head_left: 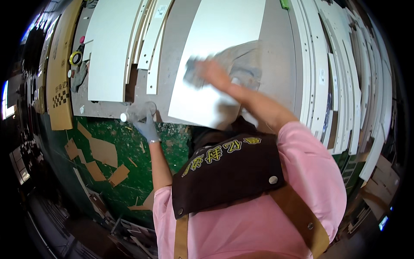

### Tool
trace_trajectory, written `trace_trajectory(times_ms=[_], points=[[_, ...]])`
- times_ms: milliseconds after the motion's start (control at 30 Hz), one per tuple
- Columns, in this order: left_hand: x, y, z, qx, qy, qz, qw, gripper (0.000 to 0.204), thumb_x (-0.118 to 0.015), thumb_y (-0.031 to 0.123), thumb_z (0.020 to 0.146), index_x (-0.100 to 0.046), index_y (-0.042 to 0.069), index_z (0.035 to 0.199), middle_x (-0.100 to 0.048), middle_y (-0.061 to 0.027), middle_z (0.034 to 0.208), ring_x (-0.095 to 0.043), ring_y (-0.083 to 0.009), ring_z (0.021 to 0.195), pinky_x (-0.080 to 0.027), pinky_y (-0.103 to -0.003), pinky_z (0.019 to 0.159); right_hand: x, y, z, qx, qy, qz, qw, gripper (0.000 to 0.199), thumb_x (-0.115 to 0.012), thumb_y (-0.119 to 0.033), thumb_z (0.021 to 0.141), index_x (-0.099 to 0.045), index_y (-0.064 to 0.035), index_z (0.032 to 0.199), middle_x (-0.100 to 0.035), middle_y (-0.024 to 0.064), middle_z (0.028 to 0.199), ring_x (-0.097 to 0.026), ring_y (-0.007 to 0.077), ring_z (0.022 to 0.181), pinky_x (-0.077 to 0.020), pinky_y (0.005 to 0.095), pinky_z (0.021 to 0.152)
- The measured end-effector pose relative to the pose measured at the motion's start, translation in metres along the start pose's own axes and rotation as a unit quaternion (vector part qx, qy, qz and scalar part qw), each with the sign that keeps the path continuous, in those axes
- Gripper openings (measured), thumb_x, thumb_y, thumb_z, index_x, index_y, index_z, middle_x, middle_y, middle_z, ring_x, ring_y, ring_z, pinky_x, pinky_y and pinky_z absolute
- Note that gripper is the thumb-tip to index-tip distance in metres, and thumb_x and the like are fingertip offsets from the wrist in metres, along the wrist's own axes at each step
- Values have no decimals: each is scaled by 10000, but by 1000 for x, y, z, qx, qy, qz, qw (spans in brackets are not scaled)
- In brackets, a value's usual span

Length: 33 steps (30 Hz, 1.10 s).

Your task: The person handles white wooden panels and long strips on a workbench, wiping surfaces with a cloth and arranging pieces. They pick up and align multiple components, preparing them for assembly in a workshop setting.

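Pink shirt (pixel 241 233) and dark brown apron bib (pixel 224 177) fill the near view; bib is flat cloth with metal snaps, tan straps (pixel 181 237). They block part of the bench's (pixel 278 64) near edge.

Right hand (pixel 211 72) motion-blurred over the white panel (pixel 200 103); can't tell finger spread, or glove from cloth at the tips. Crumpled thin grey cloth (pixel 246 64) sits at that hand, smeared by blur, trailing past the panel's right edge.

Left hand, grey-gloved (pixel 148 129), has fingers wrapped round a clear bottle (pixel 145 110), white cap (pixel 124 117) pointing left, at the bench's near edge. Bottle outline soft, contents unreadable.

Panel: long, flat, smooth, plain white. Near end at the bench's near edge, far end cut off by the frame.

Drilled white strips (pixel 315 64) along bench's right edge. Grey glove (pixel 79 77) and yellow tape roll (pixel 76 58) by its left edge.
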State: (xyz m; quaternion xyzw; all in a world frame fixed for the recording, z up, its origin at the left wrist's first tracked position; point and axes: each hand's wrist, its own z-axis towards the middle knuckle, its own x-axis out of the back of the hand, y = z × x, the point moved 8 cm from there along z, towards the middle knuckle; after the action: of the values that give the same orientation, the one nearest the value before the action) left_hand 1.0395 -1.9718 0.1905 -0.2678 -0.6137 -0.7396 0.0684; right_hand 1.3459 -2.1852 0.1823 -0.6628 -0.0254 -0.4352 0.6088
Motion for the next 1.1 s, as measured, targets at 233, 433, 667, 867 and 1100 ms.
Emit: trace_trajectory(times_ms=[233,433,667,867,1100], points=[[-61,42,-86,-19,56,78,995,732,-657,171,891,-273,-60,1470,-331,-263,1473,-401,-378,1320,-310,-464,1115,-71,-53,-26,366,-122,-69,920,326,-569,-182,853,-658,-261,1156,-524,73,1382,-444,274,1320,-363,456,1088],[-203,104,-55,-86,-87,278,953,614,-575,284,931,-388,-65,1401,-372,-263,1453,-342,-401,1365,-207,-517,1156,45,81,172,200,67,-254,944,358,-609,-146,799,-680,-233,1139,-559,96,1316,-494,288,1245,-390,431,1017],[-225,100,-44,-131,-119,358,917,546,-565,276,908,-469,-36,1346,-471,-241,1379,-396,-388,1322,-215,-562,1128,225,265,326,20,221,-358,907,219,-585,-153,840,-713,-151,1018,-643,115,1093,-627,298,981,-503,457,821],[-222,98,-41,-131,-115,358,917,559,-582,266,896,-456,-2,1370,-471,-229,1382,-396,-392,1322,-214,-572,1127,351,367,316,-68,318,-466,823,365,-612,-179,823,-653,-129,1182,-628,147,1172,-623,333,1022,-524,465,804],[-228,99,-48,-127,-113,360,917,545,-549,291,924,-457,-20,1363,-472,-240,1379,-411,-394,1305,-242,-573,1105,308,316,237,-2,279,-407,870,292,-583,-105,790,-698,-85,1057,-628,158,1193,-601,346,1055,-488,469,874]])
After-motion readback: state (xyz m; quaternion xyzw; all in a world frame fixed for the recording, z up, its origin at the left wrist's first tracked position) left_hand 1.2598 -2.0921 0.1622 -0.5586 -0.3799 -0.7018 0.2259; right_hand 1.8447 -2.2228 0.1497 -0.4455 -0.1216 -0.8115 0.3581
